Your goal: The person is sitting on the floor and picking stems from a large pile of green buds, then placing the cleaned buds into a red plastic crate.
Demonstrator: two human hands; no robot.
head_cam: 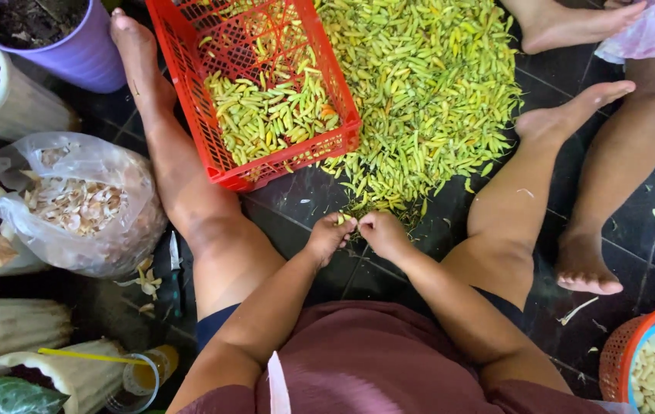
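Pod [340, 220]: I pinched it between left hand [328, 238] and right hand [381, 232], fingertips meeting to split it.
Pile [419, 92]: lay close ahead, within my reach.

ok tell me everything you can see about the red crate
The red crate is a rectangular basket of what looks like plastic, with lattice walls and floor. It sits tilted on the dark tiled floor, partly filled with yellow-green pods. Its right side meets the big loose pile of pods; the person's left leg lies just beside it.
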